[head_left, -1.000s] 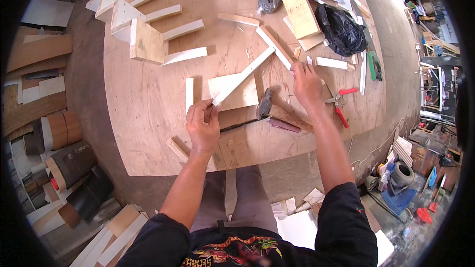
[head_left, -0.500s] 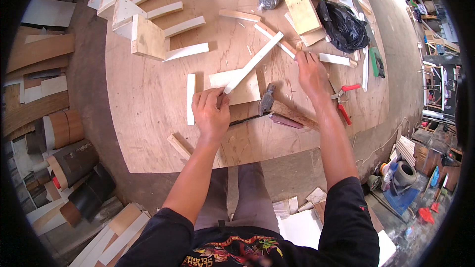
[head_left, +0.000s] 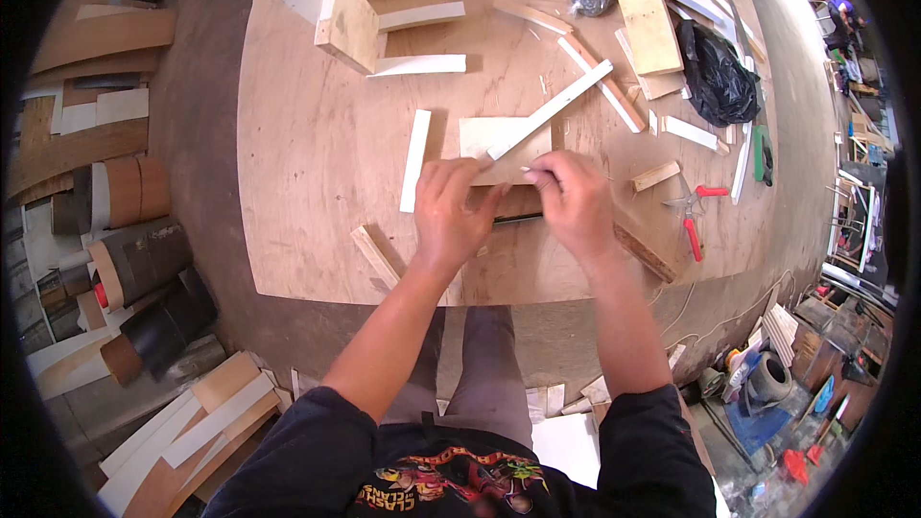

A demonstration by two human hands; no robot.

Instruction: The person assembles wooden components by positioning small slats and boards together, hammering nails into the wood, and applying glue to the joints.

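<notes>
My left hand (head_left: 449,211) is open over the table, thumb spread from the curled fingers, its fingertips beside the near end of a white wooden strip (head_left: 556,107). That strip lies slanted across a pale square board (head_left: 472,134), its far end over a brown-and-white strip (head_left: 614,91). To the right, my right hand (head_left: 576,206) is closed in a pinch; a tiny pale tip (head_left: 526,170) shows at its fingers, too small to name. Under that hand runs a hammer's wooden handle (head_left: 645,251); the hammer's head is hidden. Between the hands lies a thin dark rod (head_left: 518,219).
A stepped wooden frame (head_left: 350,24) stands far left on the plywood table (head_left: 317,182). Red-handled cutters (head_left: 693,221), a small wood block (head_left: 655,176), a black plastic bag (head_left: 715,77) and a green-handled tool (head_left: 763,153) lie right. A white strip (head_left: 415,161) and an offcut (head_left: 374,257) lie left.
My right hand has come from the far strip back toward my left hand and now pinches beside it. My left thumb has spread from its fingers. The whole view has shifted.
</notes>
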